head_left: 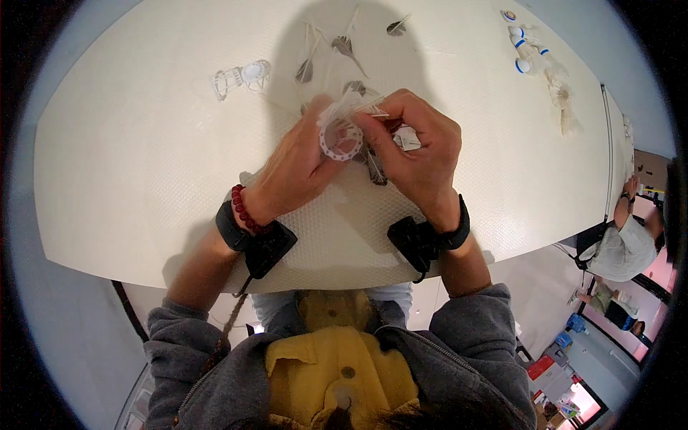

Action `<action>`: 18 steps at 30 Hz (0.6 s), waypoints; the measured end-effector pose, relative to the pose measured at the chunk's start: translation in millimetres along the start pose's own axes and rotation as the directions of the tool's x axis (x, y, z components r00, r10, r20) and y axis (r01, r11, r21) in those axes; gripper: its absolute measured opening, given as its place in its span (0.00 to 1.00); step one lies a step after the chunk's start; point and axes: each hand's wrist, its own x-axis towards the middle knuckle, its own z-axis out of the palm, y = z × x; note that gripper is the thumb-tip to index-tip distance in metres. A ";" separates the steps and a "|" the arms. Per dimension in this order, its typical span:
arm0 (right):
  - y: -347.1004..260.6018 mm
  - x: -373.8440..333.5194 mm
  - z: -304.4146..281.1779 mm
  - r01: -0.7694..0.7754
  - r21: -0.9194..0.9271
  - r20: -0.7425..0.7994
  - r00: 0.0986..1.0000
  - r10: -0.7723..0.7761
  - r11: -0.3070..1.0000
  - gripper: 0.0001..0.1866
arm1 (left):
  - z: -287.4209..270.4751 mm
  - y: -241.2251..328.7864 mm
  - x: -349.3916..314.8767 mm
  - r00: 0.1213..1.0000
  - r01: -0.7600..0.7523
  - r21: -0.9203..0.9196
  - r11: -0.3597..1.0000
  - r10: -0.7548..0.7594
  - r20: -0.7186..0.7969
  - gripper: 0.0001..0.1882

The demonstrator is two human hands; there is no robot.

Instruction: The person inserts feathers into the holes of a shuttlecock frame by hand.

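Observation:
My left hand point(290, 165) is wrapped round a white plastic ring-shaped frame point(342, 155), its round toothed opening facing up. White translucent vanes and thin quills fan out from the frame's far side. At its right edge, the thumb and fingers of my right hand point(423, 143) are closed in a pinch on a white feather quill point(378, 113). A small white piece point(408, 138) shows under the right fingers; its kind is unclear. Just below the hands lies a dark-tipped feather point(376, 172). More grey and white feathers point(344, 46) are scattered beyond them.
Left of the hands lies another white plastic shuttlecock frame point(244, 77). Several shuttlecocks with blue-banded white heads point(523, 66) sit at the far right of the pale table point(143, 172). Other people point(623, 247) are past the table's right edge.

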 end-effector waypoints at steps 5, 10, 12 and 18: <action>-3.3 1.6 -2.6 -0.014 0.038 0.029 0.999 0.013 0.999 0.09 | -1.0 0.5 1.7 0.998 -0.024 0.016 1.000 0.023 0.053 0.22; 0.3 -1.8 0.1 -0.080 0.061 0.051 0.996 0.077 0.995 0.09 | 0.9 -0.6 -2.4 0.997 0.032 -0.068 0.997 -0.027 0.073 0.26; 1.3 -3.0 3.0 -0.197 0.194 0.041 0.980 0.193 0.961 0.09 | 2.8 -3.9 -4.9 0.996 0.083 -0.143 0.986 -0.076 0.052 0.28; 4.5 -1.5 1.8 -0.297 0.243 0.000 0.952 0.306 0.924 0.07 | 2.7 -2.8 -3.9 0.998 0.056 -0.049 0.997 -0.056 -0.003 0.31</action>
